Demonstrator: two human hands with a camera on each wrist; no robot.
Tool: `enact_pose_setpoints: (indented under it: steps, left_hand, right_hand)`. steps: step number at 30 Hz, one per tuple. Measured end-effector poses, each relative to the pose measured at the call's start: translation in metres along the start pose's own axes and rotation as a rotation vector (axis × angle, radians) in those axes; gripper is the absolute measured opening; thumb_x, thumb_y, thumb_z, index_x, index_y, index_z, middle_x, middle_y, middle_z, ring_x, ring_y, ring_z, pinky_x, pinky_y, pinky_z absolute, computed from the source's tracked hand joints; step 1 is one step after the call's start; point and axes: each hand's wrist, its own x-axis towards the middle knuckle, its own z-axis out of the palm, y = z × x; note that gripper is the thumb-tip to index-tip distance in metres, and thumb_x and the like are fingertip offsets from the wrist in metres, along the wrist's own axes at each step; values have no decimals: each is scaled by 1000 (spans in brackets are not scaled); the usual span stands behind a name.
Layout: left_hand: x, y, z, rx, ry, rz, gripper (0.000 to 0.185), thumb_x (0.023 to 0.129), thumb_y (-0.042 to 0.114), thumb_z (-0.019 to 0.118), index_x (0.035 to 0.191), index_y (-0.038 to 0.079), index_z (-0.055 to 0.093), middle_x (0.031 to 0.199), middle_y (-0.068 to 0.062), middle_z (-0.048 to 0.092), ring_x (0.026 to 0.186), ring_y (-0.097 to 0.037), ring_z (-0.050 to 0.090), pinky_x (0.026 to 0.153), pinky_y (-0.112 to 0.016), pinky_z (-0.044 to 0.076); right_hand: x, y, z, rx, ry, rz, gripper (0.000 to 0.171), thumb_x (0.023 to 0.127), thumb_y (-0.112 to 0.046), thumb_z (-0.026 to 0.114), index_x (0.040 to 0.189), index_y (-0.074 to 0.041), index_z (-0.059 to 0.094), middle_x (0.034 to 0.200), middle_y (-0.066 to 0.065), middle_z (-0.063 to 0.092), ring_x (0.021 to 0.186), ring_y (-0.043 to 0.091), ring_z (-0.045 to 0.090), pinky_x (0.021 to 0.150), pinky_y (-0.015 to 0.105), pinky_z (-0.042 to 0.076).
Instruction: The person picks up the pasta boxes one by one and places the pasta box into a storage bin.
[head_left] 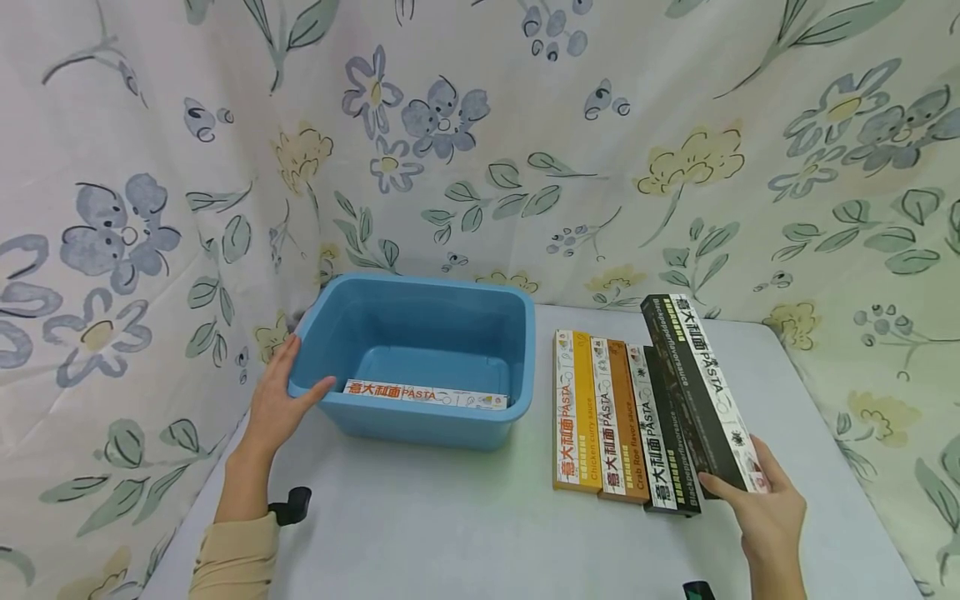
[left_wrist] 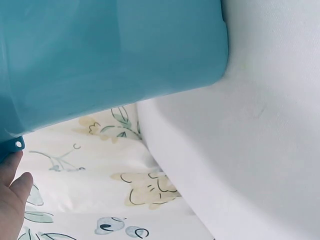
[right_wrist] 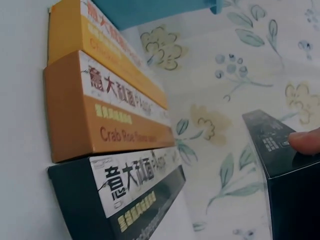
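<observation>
A blue plastic bin [head_left: 420, 429] stands on the table at the left in the head view, with a white-sided pasta box [head_left: 427, 394] lying inside along its front wall. My left hand [head_left: 277, 408] holds the bin's left front corner, thumb over the rim and fingers along the left side. My right hand [head_left: 772, 508] grips the near end of a black pepper-flavour pasta box [head_left: 701, 392], tilted with its far end raised. Left of that box lie a yellow chicken curry box [head_left: 576, 408], a brown crab roe box [head_left: 619, 417] and another black box [head_left: 663, 429], side by side.
The white table [head_left: 420, 525] runs back to a floral curtain [head_left: 480, 167] behind and at both sides. A black strap piece [head_left: 292, 506] shows by the left wrist, and a dark device [head_left: 698, 590] by the right forearm.
</observation>
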Motion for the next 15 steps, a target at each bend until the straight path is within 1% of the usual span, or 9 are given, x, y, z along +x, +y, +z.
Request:
enact_pose_setpoints:
  steps: [1, 3, 6, 8, 9, 10, 12, 15]
  left_hand:
    - [0, 0, 0, -1, -1, 0, 90, 86, 38, 69, 154, 3, 21, 160, -19, 17, 141, -49, 18, 102, -73, 24]
    - [0, 0, 0, -3, -2, 0, 90, 86, 38, 69, 154, 3, 21, 160, -19, 17, 141, -49, 18, 102, -73, 24]
    - [0, 0, 1, -6, -1, -1, 90, 87, 38, 69, 154, 3, 21, 160, -20, 17, 141, -50, 18, 101, -74, 24]
    - [1, -1, 2, -6, -2, -2, 90, 87, 38, 69, 154, 3, 21, 159, -20, 17, 141, -50, 19, 101, -74, 24]
    - [1, -1, 2, -7, -3, -3, 90, 87, 38, 69, 154, 3, 21, 159, -20, 16, 140, -51, 19, 101, -74, 24]
    - [1, -1, 2, -6, -5, -5, 90, 87, 38, 69, 154, 3, 21, 160, -19, 16, 141, -50, 18, 101, -74, 24]
    - [1, -1, 2, -1, -2, -4, 90, 87, 38, 69, 154, 3, 20, 160, -20, 16, 140, -50, 19, 100, -74, 25]
    - [2, -1, 2, 5, 2, -4, 90, 87, 38, 69, 154, 4, 20, 160, -19, 16, 140, -50, 19, 101, -74, 25]
  right_hand:
    - [-2, -3, 1, 15, -4, -3, 102, 62, 17, 79, 149, -16, 40, 147, 11, 43, 101, 2, 47, 73, 4, 42]
    - [-4, -5, 1, 55, -11, -23, 101, 60, 19, 79, 148, -15, 43, 141, 7, 48, 99, 0, 48, 72, 4, 44]
    - [-5, -6, 2, 97, -24, -24, 102, 59, 22, 79, 147, -15, 44, 139, 8, 48, 100, 2, 49, 71, 5, 46]
    - [-8, -11, 4, 102, -27, -20, 102, 58, 23, 78, 147, -14, 44, 138, 8, 48, 99, 3, 49, 70, 6, 46]
    - [-12, -17, 4, 97, -31, -7, 102, 58, 24, 77, 148, -13, 43, 140, 11, 45, 100, 4, 48, 70, 5, 46]
    - [-14, -20, 5, 105, -37, -3, 102, 58, 25, 76, 148, -12, 43, 141, 12, 44, 100, 4, 48, 69, 6, 46]
    - [-16, -24, 7, 104, -54, -9, 102, 59, 26, 75, 148, -11, 42, 141, 13, 43, 100, 4, 47, 69, 6, 46]
    - [-18, -28, 11, 72, -80, -38, 100, 60, 25, 75, 148, -10, 42, 142, 14, 42, 101, 5, 47, 69, 6, 46]
